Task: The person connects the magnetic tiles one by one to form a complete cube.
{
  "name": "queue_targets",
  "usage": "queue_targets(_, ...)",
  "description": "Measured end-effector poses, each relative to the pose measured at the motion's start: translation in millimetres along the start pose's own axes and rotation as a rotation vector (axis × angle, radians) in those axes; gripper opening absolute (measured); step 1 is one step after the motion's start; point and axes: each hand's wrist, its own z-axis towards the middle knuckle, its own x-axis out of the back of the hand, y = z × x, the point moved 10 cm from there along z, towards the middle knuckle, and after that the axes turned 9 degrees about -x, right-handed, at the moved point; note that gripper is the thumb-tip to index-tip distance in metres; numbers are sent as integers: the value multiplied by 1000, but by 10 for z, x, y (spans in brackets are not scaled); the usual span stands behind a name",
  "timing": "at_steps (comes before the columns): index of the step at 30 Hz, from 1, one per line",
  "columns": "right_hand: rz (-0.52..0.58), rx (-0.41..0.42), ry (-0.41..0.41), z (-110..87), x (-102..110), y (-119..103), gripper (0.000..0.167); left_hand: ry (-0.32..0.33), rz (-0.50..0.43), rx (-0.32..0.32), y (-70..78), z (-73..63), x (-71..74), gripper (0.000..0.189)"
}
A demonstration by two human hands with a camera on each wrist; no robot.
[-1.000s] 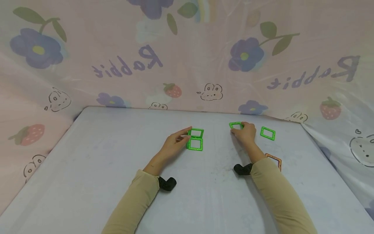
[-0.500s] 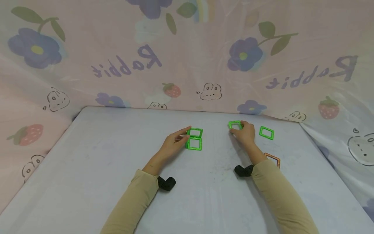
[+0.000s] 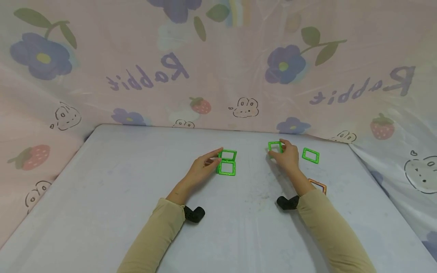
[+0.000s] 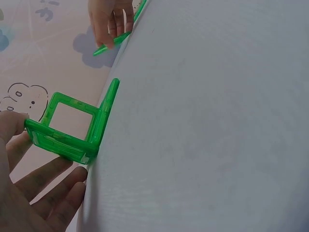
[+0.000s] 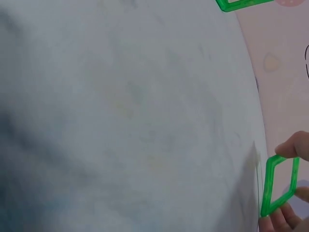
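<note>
My left hand (image 3: 201,168) steadies a group of joined green magnetic tiles (image 3: 227,174), open square frames. In the left wrist view, the thumb is at the top edge of a raised tile (image 4: 60,134) and fingertips touch its lower side. Another upright tile (image 4: 72,102) meets it at a corner, and one more lies flat beside them. Farther right, my right hand (image 3: 289,156) pinches a single green magnetic tile (image 3: 274,142) between thumb and fingers. The right wrist view has that tile (image 5: 268,186) tilted up at the fingertips.
A loose green tile (image 3: 303,153) lies right of my right hand. Partly hidden by the right forearm is an orange frame (image 3: 317,182). The white table (image 3: 102,189) ends at a patterned cloth (image 3: 218,87) hung along the back and sides.
My right hand has turned its green tile from lying nearly flat to standing more upright. The left hand and the joined tiles stay in place.
</note>
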Motion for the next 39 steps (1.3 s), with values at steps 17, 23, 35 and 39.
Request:
queue_targets(17,114,33,-29,-65,25,-11,71,-9,-13,-8,-8,-6,-11,45)
queue_targets(23,145,51,-57,-74,11,-8,73,-5,-13,-15,2,-5,-11,45)
queue_targets(35,223,123,-105,-112,-16,-78,73,-7,-12,-12,2,-4,-11,44)
queue_targets(39,231,144,-135,-138,-34,-95,73,-4,-8,-6,11,-8,-8,44)
